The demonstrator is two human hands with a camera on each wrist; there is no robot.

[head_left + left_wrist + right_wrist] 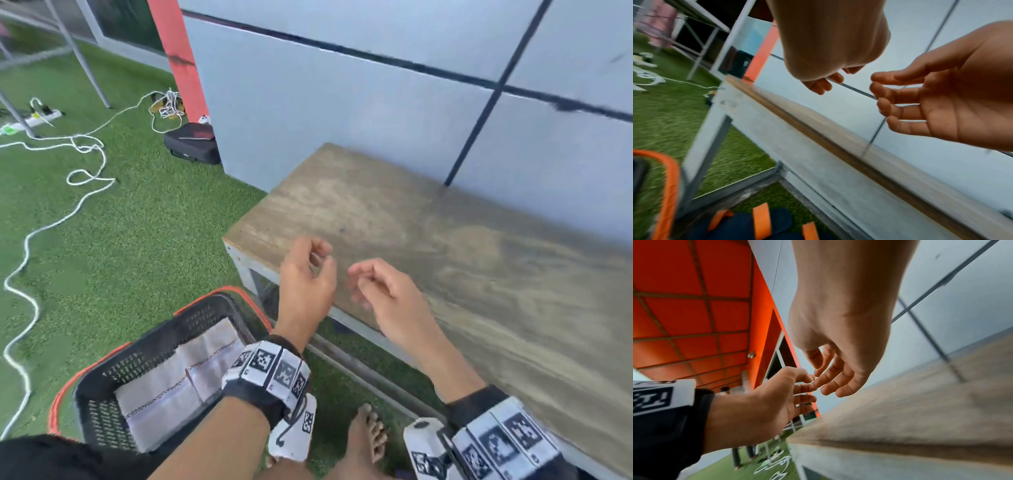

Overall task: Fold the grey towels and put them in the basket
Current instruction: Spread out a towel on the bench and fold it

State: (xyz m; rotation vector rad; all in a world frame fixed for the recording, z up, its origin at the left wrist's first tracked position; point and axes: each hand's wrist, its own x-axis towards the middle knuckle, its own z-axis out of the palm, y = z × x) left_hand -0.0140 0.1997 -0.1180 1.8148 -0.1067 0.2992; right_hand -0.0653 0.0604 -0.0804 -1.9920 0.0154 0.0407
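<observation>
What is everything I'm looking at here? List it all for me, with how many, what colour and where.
towel: one folded stack, grey, inside the basket
basket: one, black with an orange rim, on the grass at lower left
table: one, wooden top on a pale metal frame, against the wall
wall: grey panels with dark seams, behind the table
pillar: one, orange, at the wall's left edge
case: one, black, on the grass by the pillar
cables: white, trailing over the green grass
bare foot: one, on the grass
left hand: empty, loosely curled, over the table corner
right hand: empty, loosely curled, over the table edge
</observation>
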